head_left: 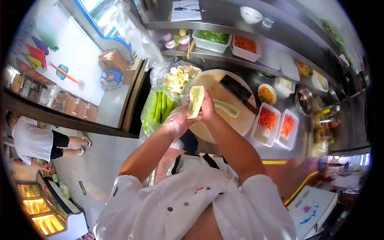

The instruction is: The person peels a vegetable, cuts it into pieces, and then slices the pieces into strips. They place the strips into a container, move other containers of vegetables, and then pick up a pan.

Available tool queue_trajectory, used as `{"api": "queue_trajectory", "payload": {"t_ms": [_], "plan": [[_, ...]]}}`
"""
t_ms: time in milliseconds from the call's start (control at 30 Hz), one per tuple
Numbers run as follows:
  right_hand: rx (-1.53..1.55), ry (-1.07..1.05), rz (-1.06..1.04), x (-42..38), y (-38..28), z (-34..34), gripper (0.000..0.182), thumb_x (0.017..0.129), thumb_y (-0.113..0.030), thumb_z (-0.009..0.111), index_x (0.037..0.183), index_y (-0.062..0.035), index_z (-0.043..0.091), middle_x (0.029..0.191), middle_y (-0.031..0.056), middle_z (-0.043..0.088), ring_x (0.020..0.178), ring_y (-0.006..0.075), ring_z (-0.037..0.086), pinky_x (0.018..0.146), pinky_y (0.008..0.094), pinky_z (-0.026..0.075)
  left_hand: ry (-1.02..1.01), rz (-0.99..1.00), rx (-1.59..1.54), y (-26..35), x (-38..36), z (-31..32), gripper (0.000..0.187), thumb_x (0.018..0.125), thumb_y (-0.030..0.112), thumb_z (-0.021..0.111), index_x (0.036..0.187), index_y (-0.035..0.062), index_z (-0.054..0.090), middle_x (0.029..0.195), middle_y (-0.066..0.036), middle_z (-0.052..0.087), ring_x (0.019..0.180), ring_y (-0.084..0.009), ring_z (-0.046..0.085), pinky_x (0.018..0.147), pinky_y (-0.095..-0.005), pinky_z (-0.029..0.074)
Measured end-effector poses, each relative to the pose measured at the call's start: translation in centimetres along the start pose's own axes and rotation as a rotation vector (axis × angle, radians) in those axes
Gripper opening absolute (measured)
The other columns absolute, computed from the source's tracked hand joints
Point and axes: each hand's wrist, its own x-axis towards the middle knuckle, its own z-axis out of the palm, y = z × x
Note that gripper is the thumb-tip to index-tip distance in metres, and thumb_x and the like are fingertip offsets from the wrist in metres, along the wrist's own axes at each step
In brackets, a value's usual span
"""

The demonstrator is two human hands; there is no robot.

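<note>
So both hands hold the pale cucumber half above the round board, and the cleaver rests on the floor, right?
Not quite. In the head view the cleaver lies on the round board, not the floor. Both the left hand and right hand do hold the cucumber half.

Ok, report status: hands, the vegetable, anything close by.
Left hand in clear plastic glove and bare right hand both grip pale green halved cucumber, upright. Round wooden cutting board below; dark cleaver and another cucumber piece on it.

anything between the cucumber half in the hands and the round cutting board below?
Nothing visible. Both hands, left hand and right hand, hold the peeled cucumber half over the board's near edge. Another cucumber strip and a cleaver lie further along the board, beside the drop path.
</note>
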Motion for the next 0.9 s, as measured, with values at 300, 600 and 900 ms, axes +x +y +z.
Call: {"api": "queue_trajectory", "payload": {"t_ms": [300,600,900], "plan": [[-0.162,0.084,0.037,4.9,2.1,3.9,0.061,0.110,-0.052,0.024,0.127,-0.0044,0.058,0.106,0.0156,0.070,0.094,0.0302,0.070,0.086,0.0455,0.059,0.233,-0.218,-0.199,-2.8,4.1,-7.0,0.029,0.093,0.012,0.070,0.120,0.0006,0.067,0.124,-0.010,0.067,0.105,-0.0241,0.067,0.094,-0.0323,0.056],[-0.012,0.132,0.213,11.4,1.2,2.8,0.056,0.110,-0.051,0.032,0.125,-0.0051,0.060,0.105,0.0146,0.070,0.092,0.0297,0.070,0.080,0.0446,0.061,0.028,0.016,0.800,-3.2,9.0,-11.6,0.047,0.088,0.047,0.072,0.102,0.0024,0.069,0.107,-0.023,0.065,0.104,-0.0441,0.062,0.088,-0.0488,0.049],[0.017,0.324,0.253,14.8,-0.5,5.3,0.056,0.109,-0.053,0.035,0.125,-0.0056,0.059,0.106,0.0132,0.069,0.091,0.0283,0.070,0.078,0.0428,0.061,-0.057,-0.240,1.078,-1.6,14.3,-13.9,0.027,0.092,0.025,0.072,0.109,0.0042,0.069,0.110,-0.025,0.068,0.104,-0.0428,0.066,0.087,-0.0447,0.054]]}}
